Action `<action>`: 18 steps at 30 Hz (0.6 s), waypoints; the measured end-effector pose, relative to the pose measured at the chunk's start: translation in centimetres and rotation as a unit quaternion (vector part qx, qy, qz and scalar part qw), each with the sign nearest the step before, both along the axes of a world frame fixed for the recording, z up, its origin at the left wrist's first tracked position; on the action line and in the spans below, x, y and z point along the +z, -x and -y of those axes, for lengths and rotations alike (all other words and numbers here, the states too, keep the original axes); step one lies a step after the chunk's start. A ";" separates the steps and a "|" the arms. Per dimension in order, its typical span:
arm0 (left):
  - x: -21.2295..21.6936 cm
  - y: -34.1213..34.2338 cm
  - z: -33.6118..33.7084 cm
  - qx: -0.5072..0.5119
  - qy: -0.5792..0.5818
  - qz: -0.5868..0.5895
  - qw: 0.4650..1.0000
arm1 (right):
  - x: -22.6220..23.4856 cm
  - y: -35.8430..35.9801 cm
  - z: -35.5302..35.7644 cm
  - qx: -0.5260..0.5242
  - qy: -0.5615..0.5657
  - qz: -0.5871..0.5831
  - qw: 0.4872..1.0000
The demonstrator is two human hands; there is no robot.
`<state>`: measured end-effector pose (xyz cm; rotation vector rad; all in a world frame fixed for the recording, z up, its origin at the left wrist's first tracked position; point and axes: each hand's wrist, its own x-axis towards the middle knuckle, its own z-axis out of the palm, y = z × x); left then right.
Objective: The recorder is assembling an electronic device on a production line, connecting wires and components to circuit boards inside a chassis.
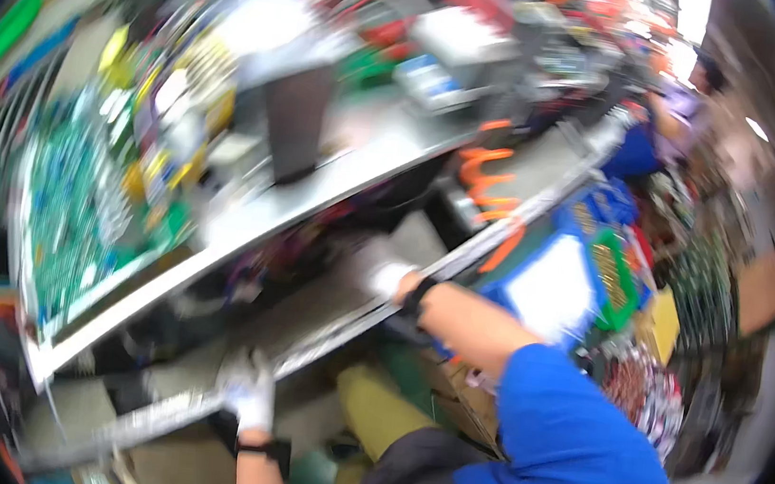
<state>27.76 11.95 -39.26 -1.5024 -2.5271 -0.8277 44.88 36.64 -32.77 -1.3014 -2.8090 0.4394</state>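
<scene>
My left hand (248, 392) and right hand (384, 272): blurred, cannot tell grip. Scrape risk if right drags along metal rail (329, 339).

bench (367, 165) beyond rail (329, 339), hose (502, 247) at bench's right

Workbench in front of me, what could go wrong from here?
The orange coiled cord runs close to your right hand, so it might snag your wristband. The dark container stands near the front of the workbench; a bump could tip it. Your left hand is right at the metal rail and might scrape against it.
</scene>
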 end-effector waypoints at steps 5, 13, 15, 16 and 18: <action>0.9 0.7 1.2 -0.065 -0.057 -0.128 0.988 | 2.0 -2.1 1.1 -0.086 0.181 -0.476 0.856; 4.7 2.1 2.6 -0.131 0.145 0.077 0.978 | 4.6 0.3 -0.4 -0.443 0.001 -0.550 0.708; 6.2 2.8 4.5 -0.162 0.162 0.151 0.962 | 5.2 2.0 -0.3 -0.429 -0.045 -0.482 0.763; 7.0 2.5 6.2 -0.181 0.142 0.157 0.961 | 5.9 2.2 -0.9 -0.400 -0.074 -0.494 0.769; 8.8 2.8 9.3 -0.195 0.191 0.159 0.949 | 7.4 2.3 -2.7 -0.417 0.006 -0.389 0.821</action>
